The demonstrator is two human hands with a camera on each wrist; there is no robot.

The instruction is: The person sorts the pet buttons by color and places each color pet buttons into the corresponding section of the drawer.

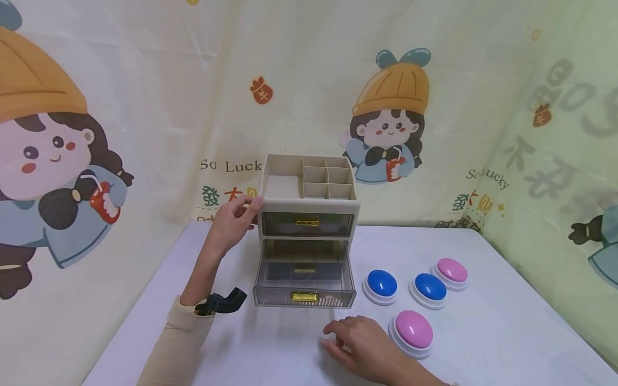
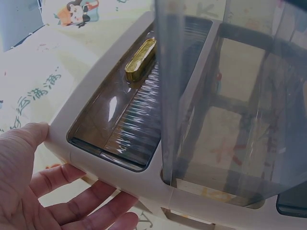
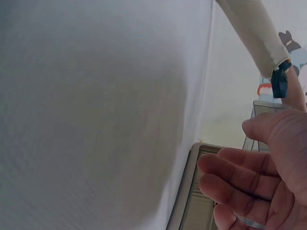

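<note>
1. The box [image 1: 311,206] stands upright towards the far side of the table, around its middle. It is off-white, with a large compartment on the left of its top and six small ones on the right.
2. The upper drawer [image 1: 285,225] is closed, its dark see-through front carrying a gold handle [image 1: 307,222].
3. The middle drawer [image 1: 270,296], smoky and transparent, is pulled well out of the box. Another gold handle shows through it, on the closed bottom drawer [image 1: 280,271].
4. The left hand [image 1: 235,220] is at the box's left side, thumb at the upper front corner, fingers along the side wall. Its grip is wide, thumb and fingers spread.
5. The right hand [image 1: 362,346] is in front of the middle drawer, apart from it, nearer the person. Its grip is loose and bare, fingers slightly bent, thumb apart from them.
6. Four buttons on white bases are to the box's right: a blue one [image 1: 382,282] nearest it, a second blue one [image 1: 430,286], a pink one [image 1: 452,269] behind that, and another pink one [image 1: 414,328] just beside the right hand.
7. A black strap [image 1: 222,301] is on the left wrist, by a beige sleeve [image 1: 176,346].
8. The table [image 1: 512,332] is white; printed cloth [image 1: 309,48] hangs behind.
</note>
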